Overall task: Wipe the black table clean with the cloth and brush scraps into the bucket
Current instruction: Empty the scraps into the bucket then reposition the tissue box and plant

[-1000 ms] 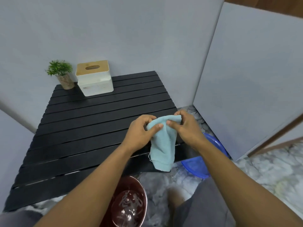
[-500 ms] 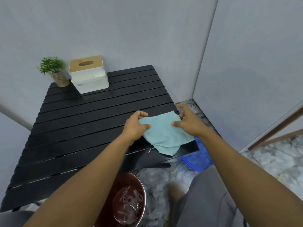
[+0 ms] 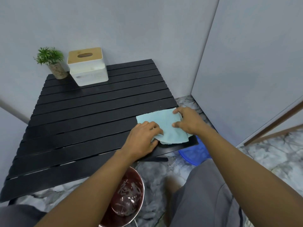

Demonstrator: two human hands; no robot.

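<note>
At the far left corner of the black slatted worktop [image 3: 82, 118] stand a small potted plant [image 3: 51, 62] and, just beside it, a white tissue box [image 3: 87, 67] with a wooden lid. No scraps show on the dark slats.

Moving right, the left hand [image 3: 144, 136] lies palm down with fingers loosely curled, pinching the near left edge of the light blue cloth [image 3: 164, 124]. The right hand [image 3: 186, 120] presses the cloth's right side with spread fingers and thumb. A second ago the cloth hung bunched in the air between both hands; now it lies flattened on the worktop's near right corner, which suggests it is being spread or folded ready for wiping.

Below the worktop's front edge, on the floor between the person's knees, sits a dark red bucket [image 3: 129, 194] with scraps inside. Right of the worktop's corner, a blue basin [image 3: 195, 154] rests on the marbled grey floor [image 3: 270, 154]. Plain grey walls [image 3: 131, 27] enclose the corner, and a grey panel [image 3: 254, 63] stands at the right.
</note>
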